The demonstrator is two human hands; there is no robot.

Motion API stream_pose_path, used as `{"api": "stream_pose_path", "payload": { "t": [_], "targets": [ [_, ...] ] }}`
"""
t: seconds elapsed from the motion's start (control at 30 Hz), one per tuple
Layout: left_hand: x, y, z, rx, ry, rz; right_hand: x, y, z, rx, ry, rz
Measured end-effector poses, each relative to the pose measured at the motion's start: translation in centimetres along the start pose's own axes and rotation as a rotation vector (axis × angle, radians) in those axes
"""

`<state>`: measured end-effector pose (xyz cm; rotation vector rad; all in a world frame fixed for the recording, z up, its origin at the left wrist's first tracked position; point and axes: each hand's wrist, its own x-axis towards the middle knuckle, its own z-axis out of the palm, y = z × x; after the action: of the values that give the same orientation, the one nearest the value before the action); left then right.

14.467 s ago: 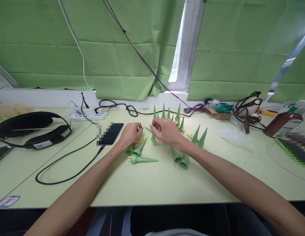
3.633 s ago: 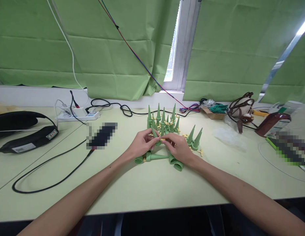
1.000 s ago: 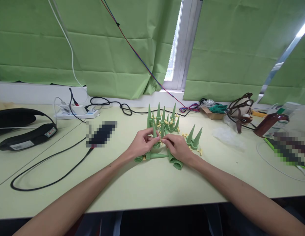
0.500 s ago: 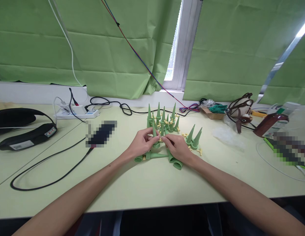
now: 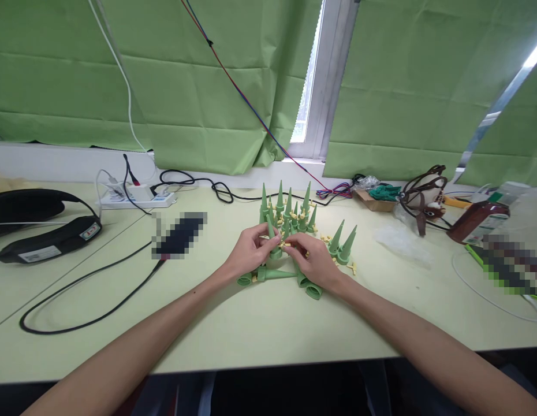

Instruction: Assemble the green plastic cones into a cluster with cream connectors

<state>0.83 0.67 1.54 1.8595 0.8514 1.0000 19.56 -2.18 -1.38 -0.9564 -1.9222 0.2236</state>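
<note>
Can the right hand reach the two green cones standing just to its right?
Probably yes: the two cones stand close beside the right hand, nothing large between, though its fingertips pinch a yellow piece.

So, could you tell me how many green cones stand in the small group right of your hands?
2: the left cone and the right cone stand side by side past the right hand.

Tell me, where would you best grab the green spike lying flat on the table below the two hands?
Take the lying spike by its wide open end, at its left, pinching from above. It lies flat with the thin tip pointing right, toward the right hand, and that taper would probably slip out of a pinch.
</note>
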Motion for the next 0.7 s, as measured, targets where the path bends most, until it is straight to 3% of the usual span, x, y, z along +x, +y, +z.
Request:
{"api": "stream_pose_path", "payload": {
  "t": [0.7],
  "targets": [
    [-0.19,0.11,0.2,-0.022,-0.038,0.004,0.01,0.22,0.12,-0.039,-0.047,0.047]
  ]
}}
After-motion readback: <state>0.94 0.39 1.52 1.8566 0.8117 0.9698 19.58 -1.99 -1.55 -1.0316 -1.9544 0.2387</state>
